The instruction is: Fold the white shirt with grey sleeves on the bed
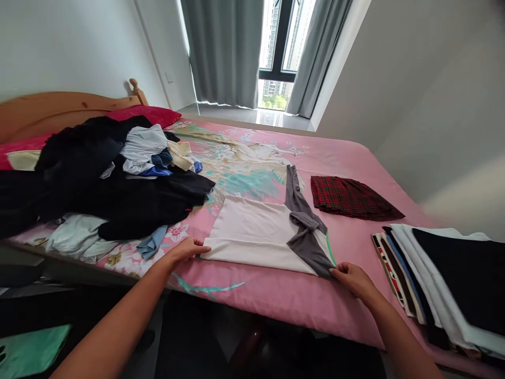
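Note:
A white shirt (252,221) with dark grey sleeves and a green neck trim lies flat on the pink bed, its near side folded over. At the hem corner on the left, my left hand (188,249) pinches the folded edge. My right hand (351,278) grips the grey shoulder corner beside the green trim. One grey sleeve lies folded back across the shirt, and the other stretches toward the far side of the bed.
Rumpled dark and light clothes (145,197) are heaped at the left. A red plaid skirt (351,197) lies beyond the shirt to the right. Folded garments (445,279) are stacked at the bed's right edge. A green phone (33,350) shows at lower left.

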`<state>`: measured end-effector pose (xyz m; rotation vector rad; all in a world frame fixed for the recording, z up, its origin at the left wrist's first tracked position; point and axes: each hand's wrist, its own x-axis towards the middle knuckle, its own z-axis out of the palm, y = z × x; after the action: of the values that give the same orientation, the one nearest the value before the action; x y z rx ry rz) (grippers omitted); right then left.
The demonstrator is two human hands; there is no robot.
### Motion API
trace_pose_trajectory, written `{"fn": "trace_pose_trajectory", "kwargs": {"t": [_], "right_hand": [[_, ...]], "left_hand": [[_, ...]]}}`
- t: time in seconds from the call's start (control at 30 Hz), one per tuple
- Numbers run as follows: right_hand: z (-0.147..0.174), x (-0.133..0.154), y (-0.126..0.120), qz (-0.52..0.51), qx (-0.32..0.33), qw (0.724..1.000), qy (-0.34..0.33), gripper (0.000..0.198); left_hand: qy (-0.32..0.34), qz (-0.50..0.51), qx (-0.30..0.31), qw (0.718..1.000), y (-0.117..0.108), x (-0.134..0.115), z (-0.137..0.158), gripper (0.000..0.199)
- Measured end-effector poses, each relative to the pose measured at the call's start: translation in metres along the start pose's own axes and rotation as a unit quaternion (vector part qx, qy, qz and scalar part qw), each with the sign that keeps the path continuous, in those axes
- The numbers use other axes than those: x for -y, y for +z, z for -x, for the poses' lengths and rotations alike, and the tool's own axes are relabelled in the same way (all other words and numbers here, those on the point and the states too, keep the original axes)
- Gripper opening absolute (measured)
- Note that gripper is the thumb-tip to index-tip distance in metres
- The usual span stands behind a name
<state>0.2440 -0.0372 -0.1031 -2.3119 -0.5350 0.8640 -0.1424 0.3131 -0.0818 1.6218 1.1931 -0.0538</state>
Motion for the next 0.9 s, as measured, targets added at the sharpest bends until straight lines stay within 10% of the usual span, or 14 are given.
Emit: {"fn": "trace_pose_trajectory", "kwargs": {"t": [0.13,0.43,0.6,0.9], "right_hand": [[0.012,0.003,0.004,-0.19,0.034,0.981,0.015,0.041],[0.022,-0.002,0.012,-0.256,0.048,0.965,0.01,0.032],[0.03,-0.014,0.016,-0.254,0.048,0.966,0.025,0.038],[0.021,-0.03,0.031,-0.26,0.0,0.965,0.044,0.042]], "left_hand": [[-0.011,0.007,-0.002,1.0,0.006,0.003,0.003,0.049],[0.064,0.06,-0.045,0.995,0.012,0.005,-0.004,0.052],[0.088,-0.045,-0.044,0.994,0.014,0.014,-0.005,0.047],[0.203,-0.24,-0.212,0.925,0.02,-0.005,-0.003,0.049]]}}
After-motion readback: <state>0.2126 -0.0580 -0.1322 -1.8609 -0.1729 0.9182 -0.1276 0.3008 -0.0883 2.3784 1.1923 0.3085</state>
